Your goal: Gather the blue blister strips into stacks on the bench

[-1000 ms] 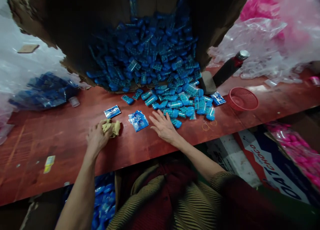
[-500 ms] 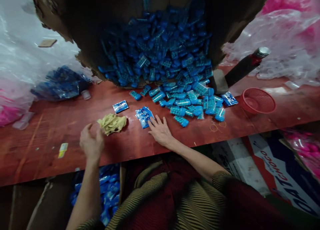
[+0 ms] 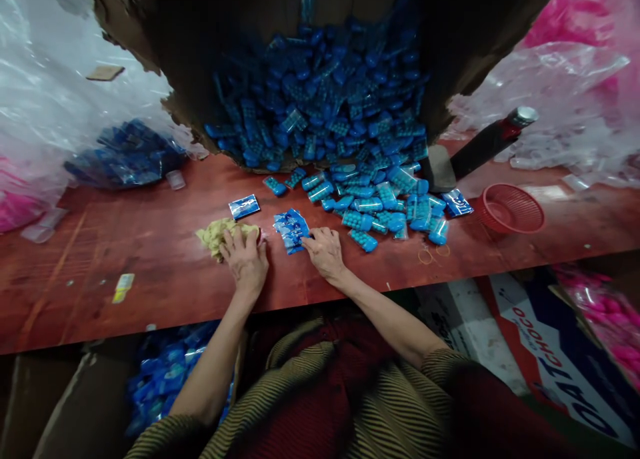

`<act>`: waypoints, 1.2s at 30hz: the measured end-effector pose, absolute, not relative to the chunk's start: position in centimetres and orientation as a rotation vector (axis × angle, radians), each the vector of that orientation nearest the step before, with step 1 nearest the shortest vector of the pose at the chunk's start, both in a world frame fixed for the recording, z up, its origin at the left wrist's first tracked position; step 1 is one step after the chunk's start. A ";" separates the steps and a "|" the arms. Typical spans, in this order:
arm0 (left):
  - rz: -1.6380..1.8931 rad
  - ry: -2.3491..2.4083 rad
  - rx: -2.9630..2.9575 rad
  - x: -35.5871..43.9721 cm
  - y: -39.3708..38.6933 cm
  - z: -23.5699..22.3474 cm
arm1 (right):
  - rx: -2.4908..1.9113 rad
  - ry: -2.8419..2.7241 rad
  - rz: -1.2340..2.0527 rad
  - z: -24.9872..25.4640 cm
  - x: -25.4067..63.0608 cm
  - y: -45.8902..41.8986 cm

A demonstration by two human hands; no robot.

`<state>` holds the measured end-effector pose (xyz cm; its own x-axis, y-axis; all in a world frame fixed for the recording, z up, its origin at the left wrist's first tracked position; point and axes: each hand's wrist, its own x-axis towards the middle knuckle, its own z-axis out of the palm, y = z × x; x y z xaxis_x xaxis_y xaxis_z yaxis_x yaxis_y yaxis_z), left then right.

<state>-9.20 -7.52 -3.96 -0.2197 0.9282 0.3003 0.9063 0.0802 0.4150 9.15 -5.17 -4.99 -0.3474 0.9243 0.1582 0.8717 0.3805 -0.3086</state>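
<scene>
Your left hand (image 3: 247, 262) has moved onto the yellow cloth (image 3: 214, 235), fingers spread; your right hand (image 3: 326, 251) bunches beside the blue packets (image 3: 290, 228) on the table (image 3: 165, 266), pinch unclear: uneven pull could scatter them.

The cloth (image 3: 214, 235) at nine o'clock looks matt and wrinkled; the packets (image 3: 291, 230) at the centre, glossy. The table (image 3: 165, 272) resembles smooth, faintly shiny wood. At twelve, the carton (image 3: 134, 29) is dull, rough-edged cardboard; at three, the basket (image 3: 533, 224) is plastic; at two, the bottle cap (image 3: 526, 115) shines like metal.
</scene>
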 end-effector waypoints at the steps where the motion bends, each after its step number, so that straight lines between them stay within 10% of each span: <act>1: 0.967 2.203 1.877 -8.3 -8.3 -3.7 | -1.569 -2.324 0.234 -5.0 9.2 -5.3; 10: 1.250 1.360 0.482 -2.5 -9.7 -2.5 | -1.451 -2.126 0.220 -2.9 9.3 -7.8; 27: 1.117 1.221 0.826 -5.6 -6.7 -1.8 | -1.220 -1.582 1.403 -3.3 10.7 -4.9; 36: 1.199 1.264 0.573 -3.3 -8.7 -3.3 | -1.254 -1.220 1.468 -3.4 9.4 -5.9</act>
